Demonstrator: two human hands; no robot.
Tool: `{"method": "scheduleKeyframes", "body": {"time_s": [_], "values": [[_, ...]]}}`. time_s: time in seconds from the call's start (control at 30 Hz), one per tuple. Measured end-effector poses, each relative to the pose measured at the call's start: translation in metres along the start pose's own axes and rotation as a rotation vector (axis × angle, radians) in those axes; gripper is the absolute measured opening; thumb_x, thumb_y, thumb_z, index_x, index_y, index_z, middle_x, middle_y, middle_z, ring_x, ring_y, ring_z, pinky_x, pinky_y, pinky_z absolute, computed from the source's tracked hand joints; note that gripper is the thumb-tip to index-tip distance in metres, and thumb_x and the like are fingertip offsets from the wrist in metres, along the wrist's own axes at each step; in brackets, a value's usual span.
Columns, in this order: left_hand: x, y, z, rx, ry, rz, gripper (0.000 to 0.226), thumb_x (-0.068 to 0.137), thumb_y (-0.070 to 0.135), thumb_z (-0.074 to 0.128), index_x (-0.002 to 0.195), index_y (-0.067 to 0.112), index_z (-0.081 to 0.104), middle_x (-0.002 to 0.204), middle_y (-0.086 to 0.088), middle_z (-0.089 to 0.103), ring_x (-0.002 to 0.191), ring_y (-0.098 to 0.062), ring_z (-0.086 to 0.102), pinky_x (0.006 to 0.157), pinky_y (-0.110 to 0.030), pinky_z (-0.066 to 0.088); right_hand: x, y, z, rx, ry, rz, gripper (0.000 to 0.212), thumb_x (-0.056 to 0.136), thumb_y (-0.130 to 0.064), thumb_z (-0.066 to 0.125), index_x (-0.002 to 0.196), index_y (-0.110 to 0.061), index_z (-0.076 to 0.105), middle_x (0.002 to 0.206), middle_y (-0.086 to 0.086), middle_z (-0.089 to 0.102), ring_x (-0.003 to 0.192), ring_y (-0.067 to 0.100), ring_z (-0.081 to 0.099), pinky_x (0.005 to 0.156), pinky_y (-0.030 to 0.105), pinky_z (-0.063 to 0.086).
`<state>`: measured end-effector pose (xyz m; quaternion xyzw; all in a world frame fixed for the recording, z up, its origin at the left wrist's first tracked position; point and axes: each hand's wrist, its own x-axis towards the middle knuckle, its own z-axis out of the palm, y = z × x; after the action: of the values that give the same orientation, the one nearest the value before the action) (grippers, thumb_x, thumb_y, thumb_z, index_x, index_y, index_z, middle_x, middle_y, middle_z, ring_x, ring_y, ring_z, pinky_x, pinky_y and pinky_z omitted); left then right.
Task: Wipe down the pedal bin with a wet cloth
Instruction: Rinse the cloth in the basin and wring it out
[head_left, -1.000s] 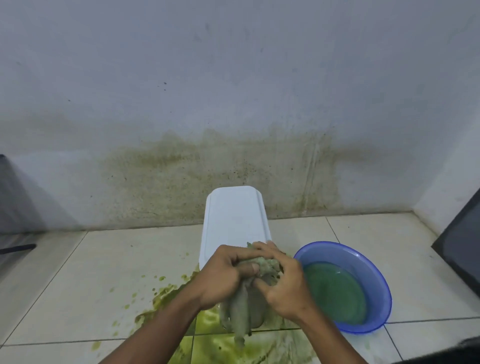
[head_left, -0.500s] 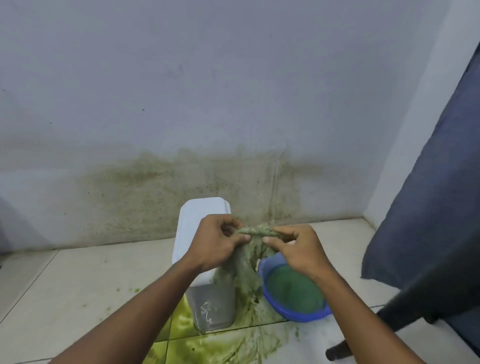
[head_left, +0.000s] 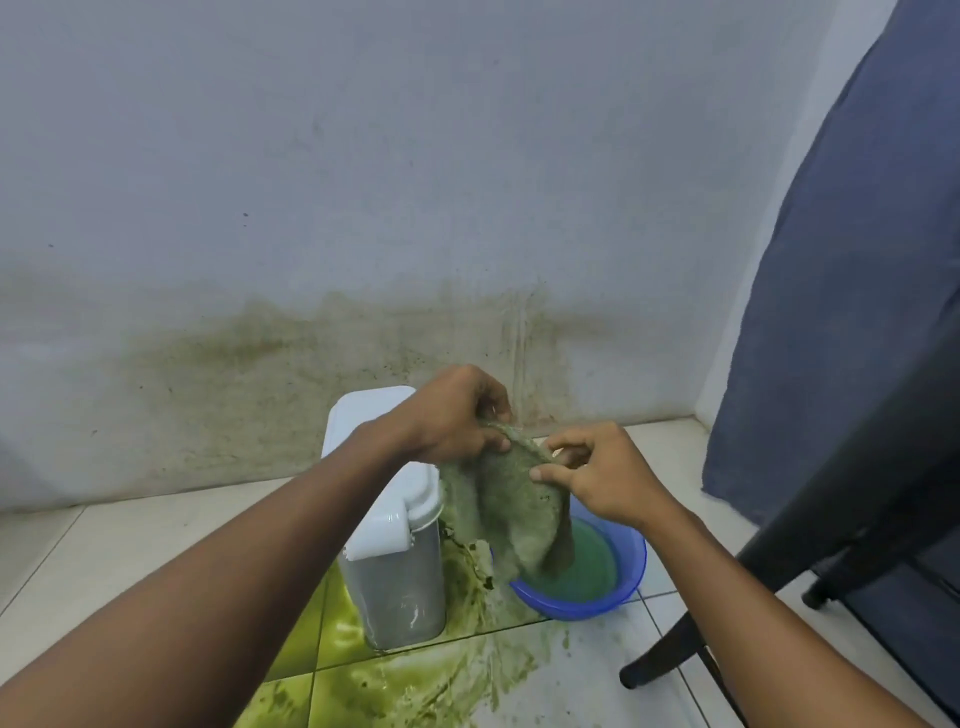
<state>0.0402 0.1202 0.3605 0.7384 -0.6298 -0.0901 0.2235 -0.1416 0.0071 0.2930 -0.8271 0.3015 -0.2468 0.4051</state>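
Observation:
A white pedal bin (head_left: 392, 561) with a closed lid stands on the tiled floor against the stained wall. A wet, green-stained cloth (head_left: 511, 506) hangs spread out between my two hands, above the gap between the bin and a blue basin (head_left: 631, 569). My left hand (head_left: 457, 415) pinches the cloth's top edge over the bin's right side. My right hand (head_left: 597, 475) grips the cloth's right edge, lower and nearer the basin. The basin holds greenish water.
Green slime is spread over the floor tiles (head_left: 415, 680) in front of and beside the bin. A dark chair leg (head_left: 675, 649) and chair frame stand at the right, with blue fabric (head_left: 852, 291) hanging over it. The stained wall (head_left: 311, 364) runs behind.
The cloth was bunched and wrung between both hands; now it is opened out and hangs flat. The view has swung right, which brings the chair and blue fabric into sight.

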Motion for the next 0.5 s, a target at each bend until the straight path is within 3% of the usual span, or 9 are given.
{"method": "scheduleKeyframes", "body": {"time_s": [0.1, 0.17, 0.27, 0.33, 0.4, 0.47, 0.5], "values": [[0.0, -0.009, 0.001, 0.168, -0.053, -0.049, 0.027, 0.075, 0.035, 0.087, 0.075, 0.027, 0.062, 0.076, 0.009, 0.06, 0.071, -0.01, 0.057, 0.063, -0.027, 0.044, 0.002, 0.002, -0.008, -0.058, -0.003, 0.049, 0.02, 0.069, -0.022, 0.092, 0.069, -0.021, 0.072, 0.058, -0.004, 0.063, 0.05, 0.0, 0.052, 0.056, 0.018, 0.046], [-0.001, -0.014, 0.009, 0.186, -0.002, -0.117, 0.035, 0.077, 0.039, 0.084, 0.067, 0.021, 0.056, 0.068, 0.005, 0.056, 0.066, -0.014, 0.053, 0.06, -0.028, 0.043, 0.005, 0.004, -0.008, -0.097, 0.021, 0.085, 0.02, 0.07, -0.024, 0.091, 0.072, -0.019, 0.072, 0.055, -0.005, 0.061, 0.05, 0.006, 0.052, 0.058, 0.023, 0.047], [-0.002, -0.011, 0.032, -0.046, 0.088, -0.242, 0.04, 0.083, 0.035, 0.079, 0.066, 0.009, 0.054, 0.061, -0.001, 0.051, 0.057, -0.015, 0.046, 0.054, -0.027, 0.036, 0.009, -0.001, -0.002, -0.059, 0.093, 0.228, 0.027, 0.074, -0.019, 0.086, 0.096, -0.024, 0.07, 0.078, 0.002, 0.065, 0.059, 0.017, 0.063, 0.064, 0.028, 0.055], [-0.003, -0.002, 0.049, -0.194, 0.045, -0.273, 0.032, 0.085, 0.028, 0.077, 0.073, 0.004, 0.06, 0.064, -0.002, 0.055, 0.059, -0.015, 0.048, 0.057, -0.028, 0.039, 0.012, -0.009, 0.004, 0.143, 0.107, 0.371, 0.033, 0.08, -0.009, 0.078, 0.108, -0.021, 0.066, 0.093, 0.011, 0.07, 0.055, 0.022, 0.07, 0.053, 0.032, 0.059], [-0.004, 0.009, 0.061, -0.263, -0.028, -0.242, 0.019, 0.082, 0.02, 0.074, 0.075, 0.01, 0.059, 0.067, 0.0, 0.056, 0.063, -0.017, 0.05, 0.06, -0.029, 0.041, 0.016, -0.014, 0.008, 0.336, 0.116, 0.457, 0.042, 0.083, 0.001, 0.069, 0.119, -0.02, 0.062, 0.107, 0.017, 0.071, 0.06, 0.027, 0.074, 0.057, 0.038, 0.062], [-0.004, 0.014, 0.069, -0.318, -0.071, -0.236, 0.014, 0.074, 0.018, 0.072, 0.072, 0.012, 0.059, 0.067, -0.003, 0.056, 0.064, -0.023, 0.049, 0.059, -0.034, 0.041, 0.018, -0.018, 0.008, 0.405, 0.103, 0.49, 0.048, 0.084, 0.008, 0.06, 0.123, -0.02, 0.062, 0.107, 0.015, 0.072, 0.063, 0.028, 0.075, 0.063, 0.039, 0.063], [-0.004, 0.016, 0.072, -0.352, -0.085, -0.244, 0.016, 0.071, 0.022, 0.073, 0.075, 0.011, 0.063, 0.069, -0.006, 0.062, 0.065, -0.027, 0.055, 0.059, -0.037, 0.044, 0.017, -0.02, 0.008, 0.443, 0.079, 0.501, 0.042, 0.085, 0.011, 0.056, 0.115, -0.018, 0.064, 0.102, 0.014, 0.073, 0.065, 0.029, 0.075, 0.067, 0.039, 0.063]]}}
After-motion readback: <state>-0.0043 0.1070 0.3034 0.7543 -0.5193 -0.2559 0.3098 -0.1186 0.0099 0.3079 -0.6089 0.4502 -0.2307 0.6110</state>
